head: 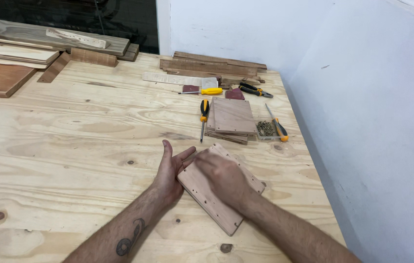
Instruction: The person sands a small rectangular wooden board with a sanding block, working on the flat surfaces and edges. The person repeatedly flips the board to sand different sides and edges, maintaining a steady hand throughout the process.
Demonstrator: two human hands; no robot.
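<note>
Both your hands are on one small wooden board point(220, 195) lying flat on the plywood workbench point(71, 141): your left hand point(170, 170) braces its edge, fingers spread, gripping nothing; your right hand point(224, 178) presses flat on top, unclenched.

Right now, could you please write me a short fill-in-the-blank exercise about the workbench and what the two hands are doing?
1. The right hand lies flat on top of the wooden ____ with holes drilled along its edges.
2. The left hand presses, open, against that piece's ____ edge.
3. The small clear tray beside the stack of boards holds ____.

Missing words: board; left; screws
</note>
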